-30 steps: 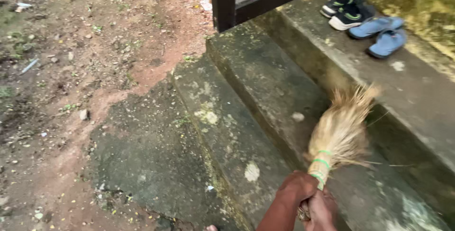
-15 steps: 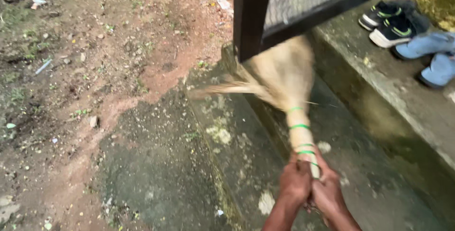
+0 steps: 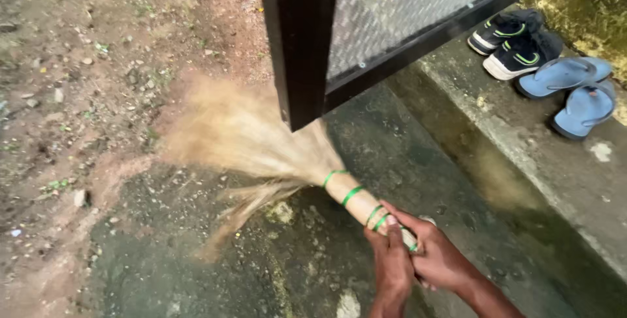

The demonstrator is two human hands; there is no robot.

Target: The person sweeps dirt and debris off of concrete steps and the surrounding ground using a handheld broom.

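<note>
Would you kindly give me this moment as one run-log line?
left hand: grips broom handle | right hand: grips handle | broom: bristles blurred, over step edge and dirt | gate corner: above bristles

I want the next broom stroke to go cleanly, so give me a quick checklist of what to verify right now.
1. Both hands on handle: left hand and right hand wrap the broom: ok.
2. Green bindings intact: ok.
3. Bristles clear of gate post: cannot tell, they pass right by it.
4. Sneakers and blue sandals out of the sweep path: ok.
5. Bristle shape: blurred, cannot tell.
</note>
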